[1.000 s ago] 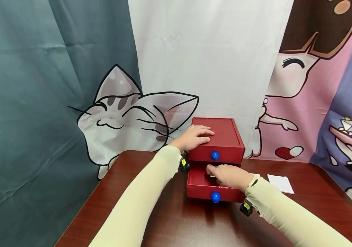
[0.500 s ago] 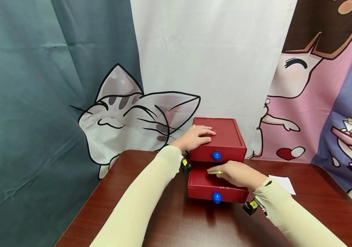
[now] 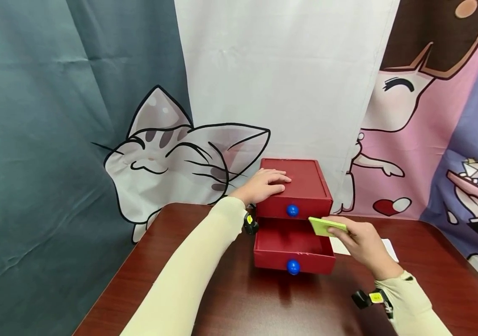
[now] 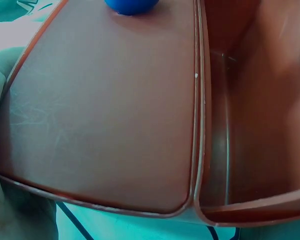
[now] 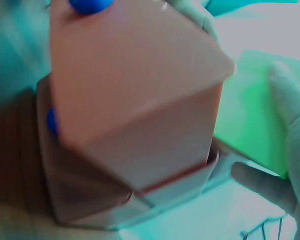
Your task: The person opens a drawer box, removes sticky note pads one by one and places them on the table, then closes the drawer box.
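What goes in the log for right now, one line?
left grip: resting on red box top | right grip: holding green pad | lower drawer: open

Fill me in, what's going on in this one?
A person's right hand pinches a flat lime-green pad near the open lower drawer of a red two-drawer box. Their left hand rests on top of the box, whose upper drawer is closed. White paper lies on the table, partly hidden behind the right hand.

The red drawer box (image 3: 306,186) looks smooth plastic; beneath it the table (image 3: 264,308) looks like glossy wood, behind it hangs creased, matt cloth (image 3: 285,79).
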A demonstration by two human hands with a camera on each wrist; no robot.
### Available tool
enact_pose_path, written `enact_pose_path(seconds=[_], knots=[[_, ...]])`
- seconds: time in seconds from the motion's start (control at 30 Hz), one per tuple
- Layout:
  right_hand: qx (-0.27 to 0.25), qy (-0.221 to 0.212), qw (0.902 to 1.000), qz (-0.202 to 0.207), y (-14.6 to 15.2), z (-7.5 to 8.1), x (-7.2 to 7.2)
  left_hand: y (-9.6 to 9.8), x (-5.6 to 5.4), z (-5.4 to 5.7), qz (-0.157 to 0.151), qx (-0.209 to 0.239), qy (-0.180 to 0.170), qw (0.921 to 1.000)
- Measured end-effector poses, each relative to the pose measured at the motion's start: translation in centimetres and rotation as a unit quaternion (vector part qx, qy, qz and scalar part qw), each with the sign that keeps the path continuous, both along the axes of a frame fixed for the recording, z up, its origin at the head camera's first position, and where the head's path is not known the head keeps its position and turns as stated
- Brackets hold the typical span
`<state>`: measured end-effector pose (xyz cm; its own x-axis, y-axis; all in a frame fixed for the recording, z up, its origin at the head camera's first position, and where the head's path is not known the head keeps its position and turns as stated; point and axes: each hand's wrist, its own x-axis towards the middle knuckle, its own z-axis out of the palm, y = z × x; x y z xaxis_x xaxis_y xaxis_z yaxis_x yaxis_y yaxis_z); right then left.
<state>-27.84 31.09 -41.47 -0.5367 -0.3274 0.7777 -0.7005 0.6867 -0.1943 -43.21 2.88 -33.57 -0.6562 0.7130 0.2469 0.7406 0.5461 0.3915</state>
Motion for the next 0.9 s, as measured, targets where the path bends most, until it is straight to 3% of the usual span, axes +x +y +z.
enact_pose_path(seconds=[0.2,0.33,0.53,0.73,0.9], knots=[[-0.104,0.021,0.9901,-0.092,2.1,-3.4,1.9,0.0,-0.2,-0.3,-0.004,0.000,-0.007,1.0000],[-0.130,0.029,0.9832,-0.125,3.6,-5.8,2.0,0.0,-0.2,-0.2,0.001,0.002,-0.010,0.9999],[-0.083,0.054,0.9862,-0.133,5.5,-8.8,1.8,0.0,-0.3,-0.1,0.003,-0.004,-0.009,0.9999],[-0.019,0.078,0.9926,-0.092,6.3,-9.9,1.7,-0.1,-0.5,-0.1,0.002,0.003,-0.007,1.0000],[0.034,0.071,0.9954,-0.055,6.6,-10.3,1.6,-0.1,-0.4,-0.1,0.003,0.004,-0.006,1.0000]])
